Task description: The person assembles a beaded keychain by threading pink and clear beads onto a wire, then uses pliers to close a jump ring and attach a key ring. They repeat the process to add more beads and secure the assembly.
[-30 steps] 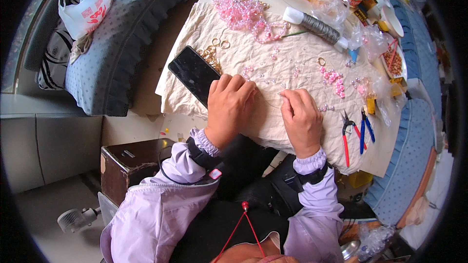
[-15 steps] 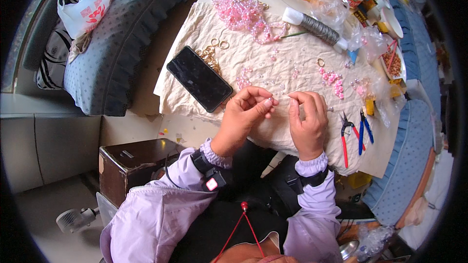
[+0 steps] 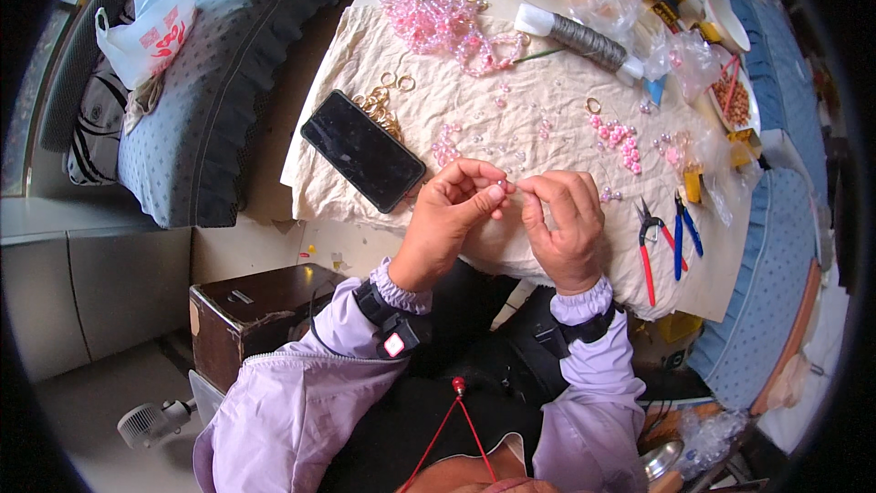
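Observation:
Over the near edge of the cloth, my left hand (image 3: 447, 219) pinches a small pale bead (image 3: 503, 183) between thumb and fingertips. My right hand (image 3: 570, 228) has its fingers curled, its fingertips right up against the left ones; whatever it grips is too fine to make out. Beyond the hands, loose pink and clear beads (image 3: 513, 153) are scattered on the cream cloth (image 3: 356, 46). A cluster of pink beads (image 3: 617, 139) lies farther right, with a gold ring (image 3: 593, 105) at its end. Left of my left hand lies a black phone (image 3: 363, 151).
Pliers with red handles (image 3: 650, 251) and blue-handled pliers (image 3: 683, 236) lie at the right. Toward the back are pink bead strands (image 3: 429, 18), a spool of grey wire (image 3: 584, 39) and gold rings (image 3: 379, 110). Plastic bags (image 3: 721, 164) and a bowl (image 3: 730, 96) crowd the right side.
My right hand has moved left, so its fingertips now meet those of my left hand. My left hand keeps its pinch on the bead. The whole view has shifted slightly.

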Available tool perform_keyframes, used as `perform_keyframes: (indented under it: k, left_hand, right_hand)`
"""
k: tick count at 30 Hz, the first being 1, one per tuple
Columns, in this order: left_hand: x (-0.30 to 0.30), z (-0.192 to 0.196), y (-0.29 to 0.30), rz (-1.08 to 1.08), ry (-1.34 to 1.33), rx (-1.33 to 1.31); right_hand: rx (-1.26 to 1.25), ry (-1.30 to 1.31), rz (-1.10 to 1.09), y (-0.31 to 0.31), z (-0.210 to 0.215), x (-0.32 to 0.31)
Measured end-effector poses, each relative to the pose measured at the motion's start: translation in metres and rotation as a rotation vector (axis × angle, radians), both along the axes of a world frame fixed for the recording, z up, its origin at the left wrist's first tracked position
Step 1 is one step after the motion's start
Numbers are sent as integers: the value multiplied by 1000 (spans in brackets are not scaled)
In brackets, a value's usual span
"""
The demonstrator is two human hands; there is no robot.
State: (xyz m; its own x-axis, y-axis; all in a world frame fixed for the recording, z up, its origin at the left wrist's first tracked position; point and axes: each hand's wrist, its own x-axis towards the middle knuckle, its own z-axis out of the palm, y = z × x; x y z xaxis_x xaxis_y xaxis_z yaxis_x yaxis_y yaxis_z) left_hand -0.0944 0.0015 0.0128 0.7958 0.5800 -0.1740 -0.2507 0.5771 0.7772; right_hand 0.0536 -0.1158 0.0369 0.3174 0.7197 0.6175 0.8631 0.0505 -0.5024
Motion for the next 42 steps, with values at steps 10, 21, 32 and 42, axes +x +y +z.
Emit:
perform_keyframes:
  k: [10, 21, 32, 42]
  left_hand:
    - [-2, 8, 0, -9, 115, 55]
    - [1, 10, -6, 148, 361, 609]
    - [-4, 9, 0, 311, 523, 1322]
    - [-25, 3, 0, 384, 455, 1318]
  right_hand:
    - [-19, -4, -2, 0, 3, -1]
    - [-15, 2, -31, 0, 1, 0]
    - [-161, 43, -1, 2, -3, 0]
    - [-200, 99, 14, 4, -4, -2]
